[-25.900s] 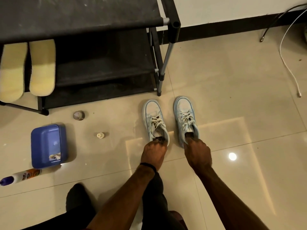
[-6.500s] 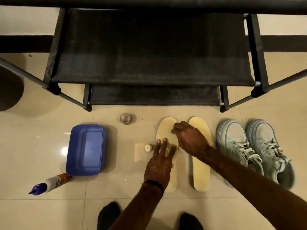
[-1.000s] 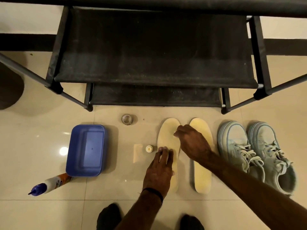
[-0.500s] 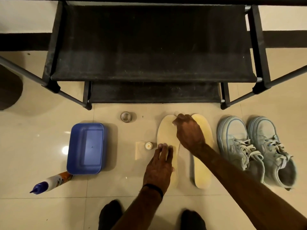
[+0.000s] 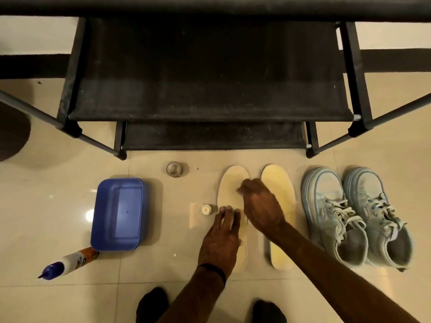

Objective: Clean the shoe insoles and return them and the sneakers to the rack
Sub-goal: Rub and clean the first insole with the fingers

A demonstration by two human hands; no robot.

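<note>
Two yellow insoles (image 5: 278,206) flat on floor, beside pale sneakers (image 5: 356,215)

A blue plastic tub (image 5: 117,214) sits on the tiled floor (image 5: 233,299), well to the left of the hands. A bottle with a blue nozzle (image 5: 67,264) lies on its side, its base tucked against the tub's near corner. A small cream cap (image 5: 206,209) stands just left of the left fingertips. A roll of clear tape (image 5: 174,169) lies farther out, beyond the cap.
</note>
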